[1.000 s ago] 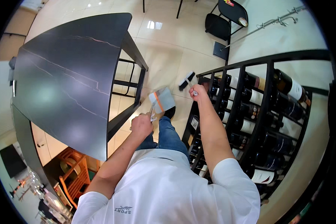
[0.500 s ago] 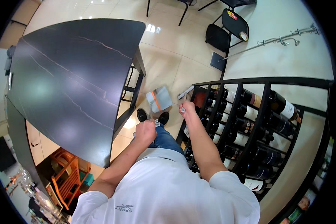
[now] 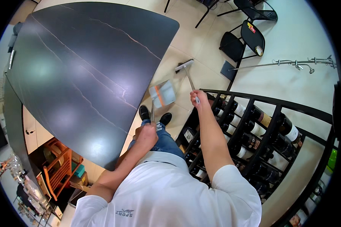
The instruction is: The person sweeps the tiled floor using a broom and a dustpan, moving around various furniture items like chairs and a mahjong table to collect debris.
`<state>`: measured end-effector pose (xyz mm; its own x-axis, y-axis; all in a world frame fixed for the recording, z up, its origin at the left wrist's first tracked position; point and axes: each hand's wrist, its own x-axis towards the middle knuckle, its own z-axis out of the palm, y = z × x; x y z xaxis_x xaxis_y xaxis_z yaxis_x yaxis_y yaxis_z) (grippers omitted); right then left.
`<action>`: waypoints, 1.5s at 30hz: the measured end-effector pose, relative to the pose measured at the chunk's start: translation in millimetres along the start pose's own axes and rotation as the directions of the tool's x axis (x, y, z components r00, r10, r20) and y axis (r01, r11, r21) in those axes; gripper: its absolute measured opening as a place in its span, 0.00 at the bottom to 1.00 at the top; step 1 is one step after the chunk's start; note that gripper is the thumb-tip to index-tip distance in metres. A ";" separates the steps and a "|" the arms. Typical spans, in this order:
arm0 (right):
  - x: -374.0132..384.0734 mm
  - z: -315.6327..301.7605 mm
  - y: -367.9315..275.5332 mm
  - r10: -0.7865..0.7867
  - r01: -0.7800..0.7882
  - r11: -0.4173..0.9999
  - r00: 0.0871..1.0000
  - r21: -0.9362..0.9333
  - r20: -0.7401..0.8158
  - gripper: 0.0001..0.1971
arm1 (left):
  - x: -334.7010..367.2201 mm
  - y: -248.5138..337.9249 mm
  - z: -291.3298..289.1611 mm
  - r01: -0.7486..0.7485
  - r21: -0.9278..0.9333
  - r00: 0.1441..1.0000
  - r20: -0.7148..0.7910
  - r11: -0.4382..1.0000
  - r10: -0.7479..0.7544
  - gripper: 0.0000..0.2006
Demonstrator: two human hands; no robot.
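Note:
My left hand is closed round the handle of a long-handled dustpan. The dustpan, pale grey with an orange stripe, rests on the floor just beyond my shoes. In my right hand, fingers wrapped round its handle, is a broom with a light grey head and dark bristles. The broom head is on or close to the floor, ahead and to the right of the dustpan and apart from it. Whether its bristles touch the tiles I cannot tell.
A large dark stone-topped table fills the left. A black wine rack with many bottles stands close on my right. Ahead to the right are black folding chairs and a metal stand on a flat base.
My right hand has gone forward and right, carrying the broom head away from beside the rack onto the open floor. The dustpan stays near my feet; my view has shifted and turned slightly.

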<state>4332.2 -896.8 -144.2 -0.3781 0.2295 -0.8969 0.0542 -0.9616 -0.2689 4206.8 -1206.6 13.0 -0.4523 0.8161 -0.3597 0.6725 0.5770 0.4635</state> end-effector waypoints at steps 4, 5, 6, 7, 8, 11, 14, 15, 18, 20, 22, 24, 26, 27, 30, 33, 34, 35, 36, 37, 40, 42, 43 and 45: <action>-46.1 22.7 18.5 -0.086 0.084 0.996 0.981 -0.020 -0.175 0.09 | -0.1 -8.3 -9.0 -0.025 -0.013 1.000 -0.003 1.000 0.025 0.10; -55.4 28.5 22.4 -0.059 0.063 0.998 0.983 0.016 -0.174 0.07 | -0.4 -12.0 -9.7 -0.031 -0.021 1.000 0.002 0.999 0.031 0.10; -61.9 36.6 25.1 -0.030 0.040 0.998 0.985 0.052 -0.170 0.06 | -0.5 -15.7 -11.3 -0.035 -0.027 0.999 0.008 0.999 0.035 0.10; -62.8 36.7 26.6 0.004 0.013 0.990 0.993 0.139 -0.120 0.05 | -1.1 -15.4 -14.0 -0.041 -0.033 0.999 0.008 0.999 0.041 0.10; -59.5 40.3 29.8 0.009 0.015 0.978 0.993 0.206 -0.118 0.04 | -2.1 -14.9 -18.6 -0.038 -0.067 0.999 0.018 0.997 0.039 0.10; -40.2 61.7 31.7 0.086 -0.069 0.944 0.996 0.322 -0.040 0.04 | -2.1 -12.8 -18.5 0.017 -0.066 0.998 0.062 0.998 -0.013 0.11; 0.4 90.2 28.4 0.114 -0.068 0.929 0.988 0.363 -0.106 0.03 | 4.2 -7.7 -18.4 0.084 -0.002 0.991 0.108 0.996 -0.083 0.10; 2.6 112.7 26.8 0.089 -0.050 0.944 0.990 0.325 -0.105 0.03 | 5.4 -8.0 -18.3 0.088 -0.004 0.991 0.097 0.996 -0.088 0.10; 35.7 121.1 -1.8 0.101 -0.082 0.966 0.993 0.246 -0.064 0.03 | 13.5 11.4 -19.2 0.109 0.004 0.988 0.109 0.994 -0.109 0.11; 61.5 120.8 -16.9 0.151 -0.146 0.968 0.988 0.202 -0.011 0.03 | 18.3 17.1 -18.3 0.176 0.022 0.979 0.100 0.984 -0.177 0.14; 73.2 111.0 -37.7 0.210 -0.247 0.944 0.961 0.218 0.181 0.04 | 23.6 14.0 -5.8 0.194 0.035 0.977 0.080 0.980 -0.197 0.16; 75.1 96.0 -52.8 0.246 -0.282 0.926 0.955 0.249 0.165 0.06 | 30.0 20.2 -3.6 0.190 0.064 0.979 0.066 0.980 -0.194 0.16; 65.3 80.8 -56.6 0.222 -0.259 0.955 0.947 0.141 0.231 0.05 | 39.5 31.5 -7.8 0.206 0.080 0.975 0.071 0.975 -0.212 0.15; 56.8 73.4 -56.7 0.221 -0.258 0.956 0.947 0.142 0.231 0.05 | 44.1 36.3 -9.4 0.221 0.093 0.971 0.072 0.971 -0.228 0.15; 12.2 50.4 -53.3 0.083 -0.080 0.996 0.993 -0.032 0.082 0.07 | 59.1 40.8 -1.3 0.186 0.106 0.982 0.008 0.977 -0.188 0.13; -25.8 26.7 -53.3 -0.091 0.073 0.973 0.993 -0.218 -0.075 0.06 | 79.6 56.1 -8.8 0.166 0.125 0.982 0.070 0.978 -0.176 0.09; -37.7 22.7 -49.8 -0.130 0.084 0.956 0.980 -0.279 -0.149 0.06 | 85.4 60.3 -9.5 0.150 0.122 0.984 0.079 0.981 -0.160 0.09; -45.7 17.4 -43.0 -0.167 0.085 0.938 0.960 -0.337 -0.223 0.06 | 88.8 63.1 -9.7 0.139 0.137 0.987 0.060 0.981 -0.148 0.09; -45.6 14.6 -30.9 -0.188 0.077 0.941 0.930 -0.330 -0.317 0.08 | 91.3 65.3 -9.5 0.128 0.152 0.990 0.042 0.980 -0.136 0.09; -47.6 12.6 -22.4 -0.185 0.061 0.940 0.918 -0.337 -0.351 0.07 | 93.6 65.7 -7.7 0.122 0.146 0.991 0.030 0.982 -0.128 0.09; -48.9 3.2 5.0 -0.239 0.101 0.948 0.853 -0.302 -0.464 0.08 | 98.3 67.6 -9.1 0.099 0.161 0.995 0.009 0.982 -0.102 0.10; -35.5 -22.4 23.9 -0.247 0.076 0.938 0.833 -0.339 -0.496 0.08 | 104.6 68.4 -5.9 0.096 0.172 0.995 0.002 0.980 -0.098 0.10; -24.9 -31.5 32.1 -0.242 0.072 0.940 0.831 -0.334 -0.501 0.08 | 105.6 66.6 -4.7 0.095 0.179 0.995 -0.003 0.979 -0.096 0.10; -12.7 -45.1 41.5 -0.247 -0.048 0.866 0.824 -0.498 -0.510 0.08 | 110.0 66.3 -1.6 0.080 0.185 0.997 -0.003 0.979 -0.081 0.10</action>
<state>4380.9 -932.8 -159.8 0.1465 0.5032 -0.8517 0.5251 -0.7692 -0.3641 4200.7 -1078.5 5.5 -0.5069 0.7668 -0.3939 0.7310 0.6245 0.2750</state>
